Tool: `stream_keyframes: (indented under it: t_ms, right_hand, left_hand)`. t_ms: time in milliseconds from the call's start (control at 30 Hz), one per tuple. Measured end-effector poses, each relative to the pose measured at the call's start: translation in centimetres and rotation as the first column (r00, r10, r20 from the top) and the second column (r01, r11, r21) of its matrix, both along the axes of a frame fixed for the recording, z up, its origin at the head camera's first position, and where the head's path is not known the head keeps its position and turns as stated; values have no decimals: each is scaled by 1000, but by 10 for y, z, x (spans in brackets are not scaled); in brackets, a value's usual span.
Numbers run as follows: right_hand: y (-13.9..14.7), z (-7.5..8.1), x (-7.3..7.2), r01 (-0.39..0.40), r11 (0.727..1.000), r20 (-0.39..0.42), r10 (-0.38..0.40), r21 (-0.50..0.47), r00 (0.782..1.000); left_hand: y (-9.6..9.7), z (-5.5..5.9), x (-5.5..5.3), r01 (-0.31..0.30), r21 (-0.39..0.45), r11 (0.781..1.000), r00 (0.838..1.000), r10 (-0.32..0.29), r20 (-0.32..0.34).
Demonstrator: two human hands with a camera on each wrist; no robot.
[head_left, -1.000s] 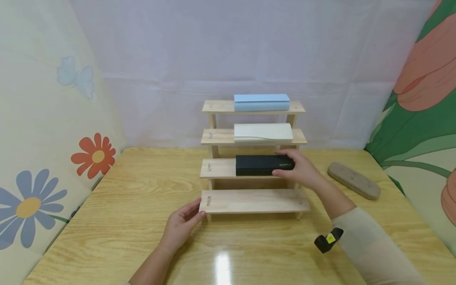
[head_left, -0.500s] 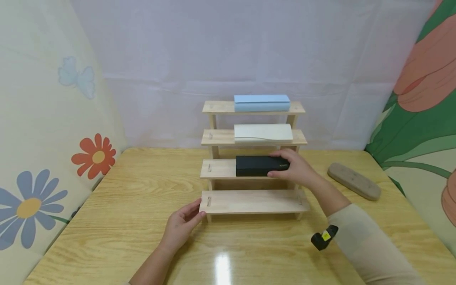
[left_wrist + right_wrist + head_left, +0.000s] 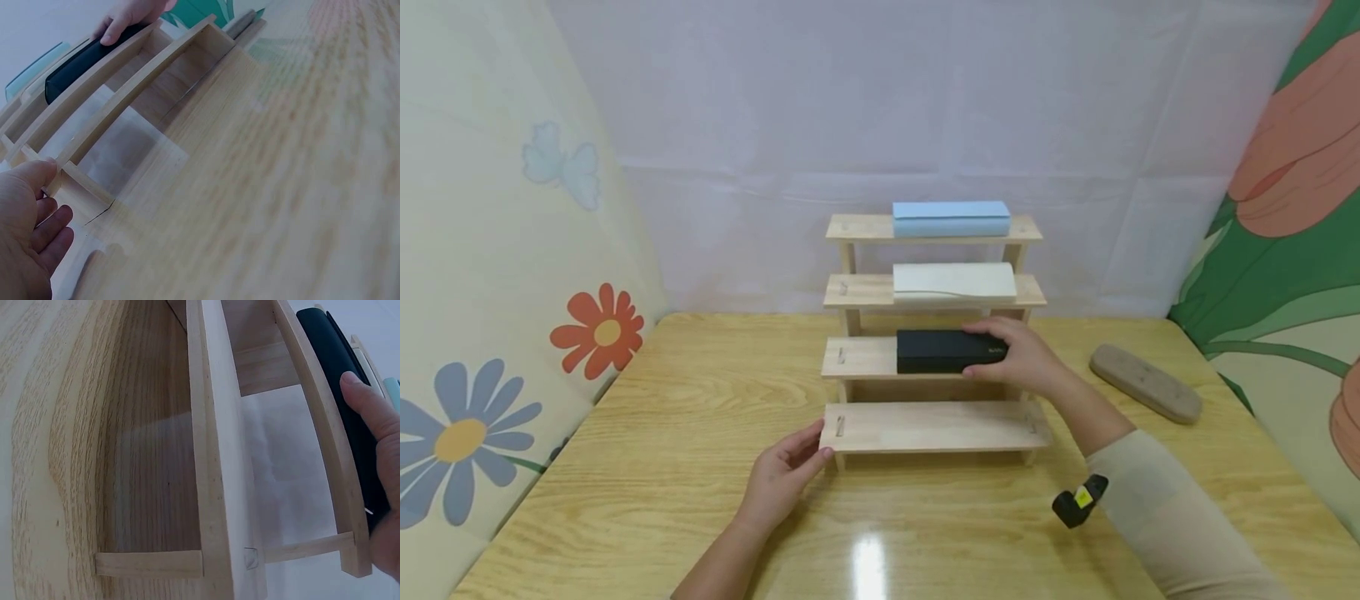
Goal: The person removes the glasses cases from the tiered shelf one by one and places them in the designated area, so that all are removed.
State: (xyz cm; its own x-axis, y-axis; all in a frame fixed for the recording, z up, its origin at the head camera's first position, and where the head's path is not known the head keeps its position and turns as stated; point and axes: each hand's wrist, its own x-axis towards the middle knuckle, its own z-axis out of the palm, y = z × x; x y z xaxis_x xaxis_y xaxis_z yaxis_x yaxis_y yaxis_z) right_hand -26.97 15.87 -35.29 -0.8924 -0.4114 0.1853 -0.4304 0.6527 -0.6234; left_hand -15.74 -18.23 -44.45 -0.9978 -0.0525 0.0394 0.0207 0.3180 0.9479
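A four-tier wooden display rack (image 3: 955, 427) stands on the table. My right hand (image 3: 1026, 357) grips the right end of a black glasses case (image 3: 936, 352), which lies on the second tier from the bottom; in the right wrist view the thumb (image 3: 362, 400) presses the case's front. My left hand (image 3: 781, 473) pinches the left end of the lowest tier between thumb and fingers, as the left wrist view also shows with the thumb (image 3: 34, 174) on the shelf corner. Above the black case, a white case (image 3: 953, 282) and a light blue case (image 3: 951, 219) lie on the upper tiers.
A taupe case (image 3: 1145, 383) lies slantwise on the wood-grain table (image 3: 700, 392), right of the rack. A pale cloth backdrop (image 3: 775, 100) hangs close behind, and flower-printed panels (image 3: 467, 250) flank the table. A small black device (image 3: 1080, 500) hangs at the right sleeve.
My right hand has slid slightly left along the black case, showing less of its right end. The left hand keeps its hold on the bottom tier.
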Motion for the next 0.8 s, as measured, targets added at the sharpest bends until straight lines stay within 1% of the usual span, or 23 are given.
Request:
stream_keyframes:
  t_ms: [300, 533, 800]
  right_hand:
    - [0, -2, 3, 32, 999, -11, -32, 2, 999]
    - [3, -1, 9, 66, 998, 23, -66, -13, 998]
    - [12, 0, 12, 73, 997, 21, -73, -28, 997]
  left_hand:
    - [-1, 0, 2, 12, -4, 1000, 1000, -12, -5]
    - [-1, 0, 1, 18, 3, 1000, 1000, -18, -1]
    - [-1, 0, 1, 11, 12, 1000, 1000, -11, -4]
